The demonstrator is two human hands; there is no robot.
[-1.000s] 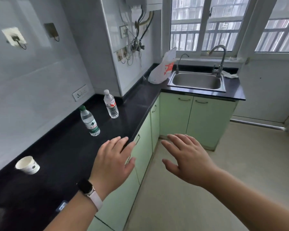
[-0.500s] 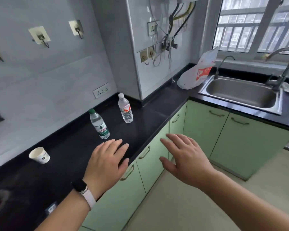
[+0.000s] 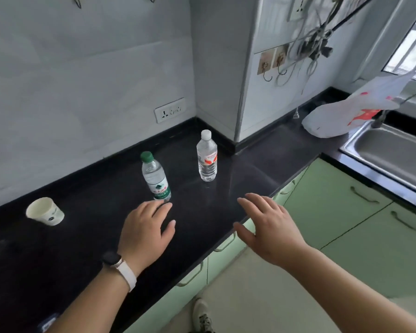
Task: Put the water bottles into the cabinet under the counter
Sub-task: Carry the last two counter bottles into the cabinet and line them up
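Hands: left hand (image 3: 145, 227) and right hand (image 3: 271, 227) both spread wide, holding nothing.
Bottles: green-cap bottle (image 3: 156, 180) upright on the table (image 3: 87, 236), just beyond left fingertips; white-cap bottle (image 3: 207, 157) upright, farther, between both hands.
Nearer: left.
Cabinet: doors (image 3: 332, 212) closed, below right hand; contents unseen.
Cup (image 3: 45, 211): left of left hand; inside not visible.

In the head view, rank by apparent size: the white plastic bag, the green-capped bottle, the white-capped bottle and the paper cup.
1. White plastic bag with red print, clearly largest.
2. Green-capped clear water bottle and white-capped clear water bottle: alike; the green-capped one is nearer the camera, so unranked.
3. White paper cup, smallest.
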